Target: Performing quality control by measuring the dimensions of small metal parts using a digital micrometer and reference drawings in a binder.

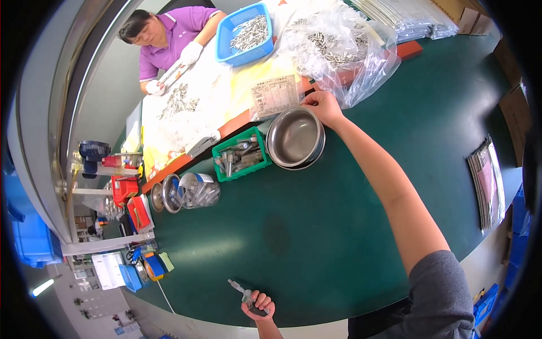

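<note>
A person looks down on a curved, dark green bench (339,237), both arms reaching over it. Near the lower edge, the left hand (258,305) wraps its curled fingers around a grey micrometer (246,295), held at the bench's near side with its thin handle end pointing up and to the left. The right arm stretches far across to the bench's middle. There the right hand (322,107) is bent at the far rim of a round steel bowl (294,135), its fingers drawn together; the view is too small to tell whether they pinch the rim or something just beyond it.

Touching the bowl's left side is a green basket (248,172) of metal cylinders (240,157). Further left lies a clear container (199,192) of small pieces, beside round metal tins (171,193). Behind the bowl is a printed card (275,97) in clear plastic, and right of that a large clear bag (361,62) holding many metal parts.

Across the bench, a co-worker (175,37) in a purple shirt and white gloves works over a scatter of metal pins (179,103), near a blue basket (245,57) filled with more.
</note>
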